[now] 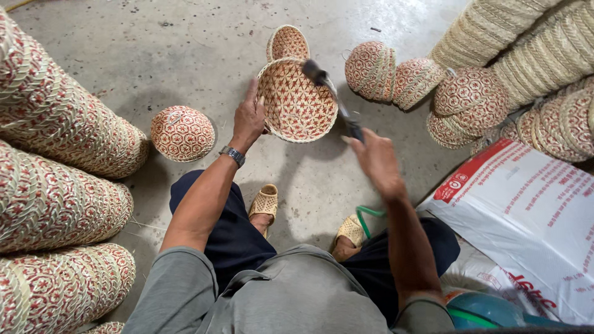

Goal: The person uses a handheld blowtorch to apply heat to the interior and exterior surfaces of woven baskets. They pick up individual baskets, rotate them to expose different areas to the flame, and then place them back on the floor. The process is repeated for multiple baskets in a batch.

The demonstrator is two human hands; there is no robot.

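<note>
Left hand (249, 119) grasps the left rim of a woven basket (296, 102); right hand (375, 159), clenched, grips a hammer (334, 99) over the basket's far right rim.

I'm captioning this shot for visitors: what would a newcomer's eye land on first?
The round woven basket at centre, gripped on its rim by the left hand, while the right hand swings a dark tool across it. Next, the stacks of red-patterned baskets along the left and more stacks at upper right.

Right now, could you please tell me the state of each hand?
Left hand: closed on the rim of the basket.
Right hand: closed on the handle of the tool, blurred.
</note>
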